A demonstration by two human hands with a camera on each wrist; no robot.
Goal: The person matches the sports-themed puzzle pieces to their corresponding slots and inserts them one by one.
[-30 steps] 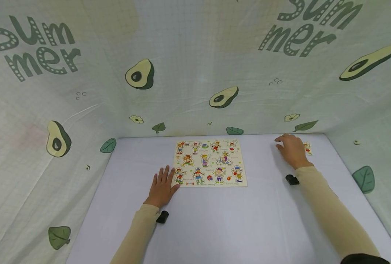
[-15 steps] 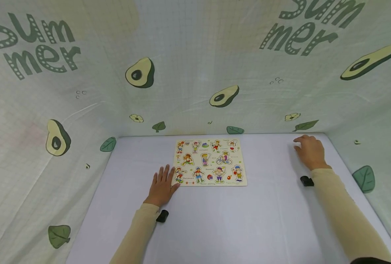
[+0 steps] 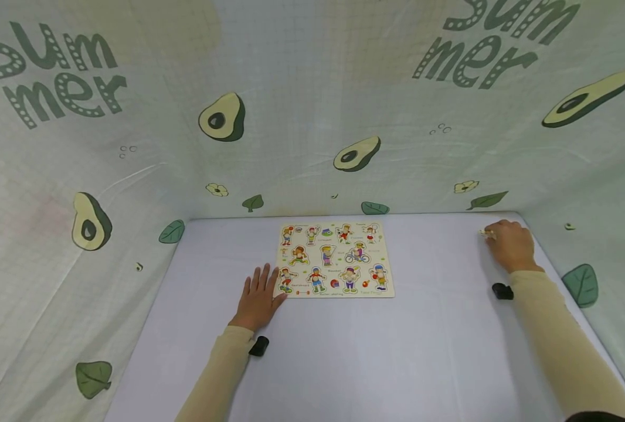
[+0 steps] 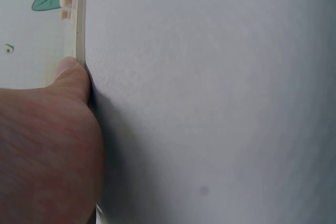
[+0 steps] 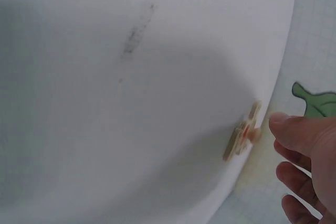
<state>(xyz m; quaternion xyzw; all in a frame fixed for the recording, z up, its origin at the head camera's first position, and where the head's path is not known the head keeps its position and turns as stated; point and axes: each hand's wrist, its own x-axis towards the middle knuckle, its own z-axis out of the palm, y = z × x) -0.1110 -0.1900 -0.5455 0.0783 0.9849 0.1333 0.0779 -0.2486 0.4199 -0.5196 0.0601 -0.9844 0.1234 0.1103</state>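
A cream puzzle board (image 3: 339, 245) printed with sports figures lies flat toward the back of the table. My left hand (image 3: 255, 299) rests beside its left edge, fingers straight. In the left wrist view, the thumb (image 4: 73, 77) touches the board's edge. Near the table's far right corner, my right hand (image 3: 510, 245) hovers over a small wooden puzzle piece (image 5: 242, 134) with a round knob. A narrow gap separates thumb and knob in the right wrist view, and the fingers are loosely bent. The index finger is hidden there. The piece's printed figure is too blurred to tell.
The white tabletop (image 3: 376, 351) stretches in front of the board and between both hands. Behind it and at the sides hangs a pale cloth (image 3: 291, 76) printed with avocados and leaves, close to my right hand.
My right hand has moved rightward, from left of the puzzle piece, across it, to its right side, with the fingertips now at the piece. The left hand and board stay put.
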